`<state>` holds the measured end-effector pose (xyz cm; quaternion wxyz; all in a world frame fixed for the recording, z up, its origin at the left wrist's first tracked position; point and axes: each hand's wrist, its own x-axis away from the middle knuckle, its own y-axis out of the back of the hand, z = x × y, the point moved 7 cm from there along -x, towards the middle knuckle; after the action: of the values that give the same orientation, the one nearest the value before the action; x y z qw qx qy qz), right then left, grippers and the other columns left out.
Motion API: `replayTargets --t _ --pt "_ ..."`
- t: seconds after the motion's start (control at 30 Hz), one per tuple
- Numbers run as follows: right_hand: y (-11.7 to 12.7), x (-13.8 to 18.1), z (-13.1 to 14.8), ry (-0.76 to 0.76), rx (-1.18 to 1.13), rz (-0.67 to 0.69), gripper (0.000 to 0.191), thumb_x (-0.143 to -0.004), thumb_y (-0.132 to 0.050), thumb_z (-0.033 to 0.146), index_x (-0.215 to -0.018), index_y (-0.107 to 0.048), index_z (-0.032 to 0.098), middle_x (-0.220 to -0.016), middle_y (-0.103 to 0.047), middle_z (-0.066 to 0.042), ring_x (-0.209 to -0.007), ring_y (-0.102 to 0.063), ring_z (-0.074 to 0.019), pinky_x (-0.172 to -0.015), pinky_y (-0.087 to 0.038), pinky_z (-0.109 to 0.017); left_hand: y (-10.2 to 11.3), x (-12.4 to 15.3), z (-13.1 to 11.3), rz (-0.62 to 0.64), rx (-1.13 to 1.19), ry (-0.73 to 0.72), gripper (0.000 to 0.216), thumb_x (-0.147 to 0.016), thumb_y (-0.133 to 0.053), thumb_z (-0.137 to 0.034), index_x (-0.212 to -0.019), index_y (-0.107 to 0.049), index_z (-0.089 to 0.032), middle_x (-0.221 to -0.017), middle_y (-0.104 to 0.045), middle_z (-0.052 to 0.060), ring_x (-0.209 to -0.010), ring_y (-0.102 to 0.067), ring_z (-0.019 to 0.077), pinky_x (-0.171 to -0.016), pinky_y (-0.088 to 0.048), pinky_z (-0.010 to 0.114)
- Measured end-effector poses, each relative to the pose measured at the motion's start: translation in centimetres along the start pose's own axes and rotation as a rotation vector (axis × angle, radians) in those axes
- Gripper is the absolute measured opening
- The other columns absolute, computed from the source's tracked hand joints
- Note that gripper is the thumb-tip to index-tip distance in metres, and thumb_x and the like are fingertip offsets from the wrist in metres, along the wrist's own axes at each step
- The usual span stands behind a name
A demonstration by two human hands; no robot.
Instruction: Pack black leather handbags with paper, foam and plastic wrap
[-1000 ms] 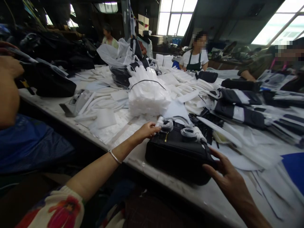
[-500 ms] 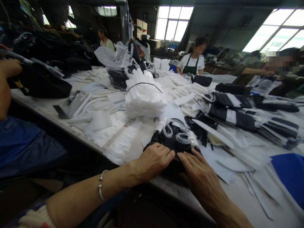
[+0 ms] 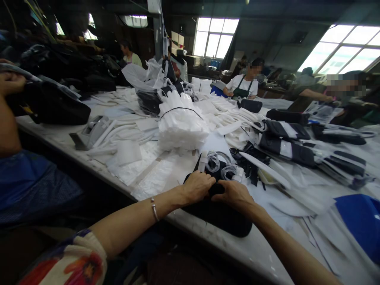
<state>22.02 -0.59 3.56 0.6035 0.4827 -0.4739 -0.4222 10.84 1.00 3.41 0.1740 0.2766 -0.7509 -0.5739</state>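
A black bag (image 3: 222, 217) lies at the table's near edge, its dark front face towards me. On its far side sit coiled straps (image 3: 212, 161) wrapped in clear plastic. My left hand (image 3: 199, 186) is closed on the bag's upper edge, fingers bent. Close beside it, my right hand (image 3: 236, 193) grips the same edge with thumb and curled fingers. The fingertips of both hands are partly hidden by the bag.
Behind the bag stands a banded bundle of white foam sheets (image 3: 182, 126). White sheets and padded strips cover much of the table. Black padded straps (image 3: 286, 146) lie to the right, near a blue piece (image 3: 359, 221). At left, a co-worker's hand (image 3: 12, 82) holds a black bag.
The bag's dark front now shows below my hands, over the table edge area. My right hand has gone from lying flat with fingers extended to a bent-finger grip. Both hands moved slightly up.
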Motion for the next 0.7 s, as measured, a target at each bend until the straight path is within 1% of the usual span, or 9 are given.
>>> replayTargets --t 0.1,0.13,0.2,0.27,0.3,0.37,0.47,0.57,0.7 --pt "-0.1 1.0 -0.3 -0.004 0.015 -0.084 0.031 -0.075 -0.072 0.052 -0.090 -0.067 0.025 -0.075 -0.074 -0.003 -0.070 -0.069 -0.0237 -0.054 -0.032 -0.027 1.1 3.7 1.0 -0.303 0.039 -0.073 0.064 -0.081 -0.072 -0.023 -0.139 -0.043 -0.020 -0.144 -0.048 0.015 -0.138 -0.039 0.0299 -0.114 -0.028 0.049" --pt "-0.1 1.5 -0.4 0.009 0.018 -0.116 0.030 -0.076 -0.072 0.052 -0.085 -0.066 0.024 -0.071 -0.072 -0.001 -0.065 -0.068 -0.0222 -0.053 -0.032 -0.027 1.4 5.2 2.1 -0.412 0.090 -0.011 0.067 -0.081 -0.072 -0.026 -0.141 -0.041 -0.020 -0.147 -0.045 0.016 -0.140 -0.036 0.0300 -0.115 -0.026 0.050" --pt "-0.1 2.6 -0.6 0.056 -0.005 -0.184 0.029 -0.078 -0.071 0.053 -0.081 -0.064 0.024 -0.066 -0.070 0.000 -0.059 -0.066 -0.0195 -0.052 -0.035 -0.026 1.2 8.3 4.8 -0.530 0.294 0.248 0.069 -0.079 -0.074 -0.035 -0.139 -0.042 -0.020 -0.140 -0.051 0.015 -0.132 -0.046 0.0295 -0.110 -0.035 0.047" --pt "-0.1 3.7 -0.8 0.118 -0.072 -0.257 0.031 -0.080 -0.068 0.055 -0.081 -0.065 0.024 -0.066 -0.070 0.001 -0.058 -0.065 -0.0177 -0.053 -0.040 -0.026 -0.4 10.6 6.3 -0.491 0.573 0.492 0.068 -0.075 -0.076 -0.040 -0.133 -0.046 -0.021 -0.121 -0.064 0.010 -0.110 -0.061 0.0258 -0.096 -0.048 0.039" --pt "-0.2 4.2 -0.9 0.152 -0.111 -0.294 0.032 -0.081 -0.067 0.056 -0.082 -0.066 0.024 -0.066 -0.070 0.001 -0.057 -0.066 -0.0171 -0.054 -0.042 -0.025 -1.4 11.3 6.1 -0.431 0.695 0.544 0.063 -0.075 -0.076 -0.041 -0.129 -0.050 -0.021 -0.112 -0.067 0.007 -0.100 -0.064 0.0231 -0.089 -0.050 0.035" --pt "-0.4 5.2 -0.9 0.226 -0.174 -0.347 0.035 -0.081 -0.065 0.059 -0.083 -0.068 0.024 -0.066 -0.070 0.001 -0.056 -0.066 -0.0159 -0.053 -0.046 -0.024 -2.7 11.7 4.6 -0.323 0.857 0.533 0.048 -0.076 -0.074 -0.041 -0.117 -0.058 -0.022 -0.101 -0.069 0.002 -0.089 -0.065 0.0197 -0.081 -0.050 0.029" --pt "-1.0 5.9 -1.1 0.271 -0.184 -0.418 0.037 -0.082 -0.064 0.059 -0.084 -0.072 0.023 -0.070 -0.073 -0.001 -0.057 -0.069 -0.0168 -0.054 -0.051 -0.024 -3.5 11.2 3.2 -0.245 0.960 0.512 0.032 -0.078 -0.070 -0.040 -0.103 -0.066 -0.021 -0.095 -0.071 0.001 -0.085 -0.065 0.0202 -0.076 -0.048 0.027" --pt "-1.7 5.4 -1.6 0.225 -0.116 -0.464 0.041 -0.084 -0.060 0.060 -0.087 -0.074 0.021 -0.079 -0.076 -0.006 -0.065 -0.073 -0.0213 -0.058 -0.054 -0.027 -4.3 10.6 4.0 -0.119 1.019 0.555 0.031 -0.078 -0.068 -0.043 -0.098 -0.069 -0.020 -0.088 -0.072 0.001 -0.082 -0.066 0.0222 -0.071 -0.048 0.026" --pt "-2.3 4.7 -2.2 0.249 -0.085 -0.491 0.042 -0.087 -0.057 0.059 -0.088 -0.074 0.021 -0.080 -0.077 -0.006 -0.068 -0.074 -0.0224 -0.062 -0.057 -0.028 -4.8 10.4 5.4 0.019 1.183 0.442 0.043 -0.081 -0.064 -0.055 -0.105 -0.067 -0.019 -0.097 -0.071 0.004 -0.090 -0.065 0.0223 -0.074 -0.047 0.026"
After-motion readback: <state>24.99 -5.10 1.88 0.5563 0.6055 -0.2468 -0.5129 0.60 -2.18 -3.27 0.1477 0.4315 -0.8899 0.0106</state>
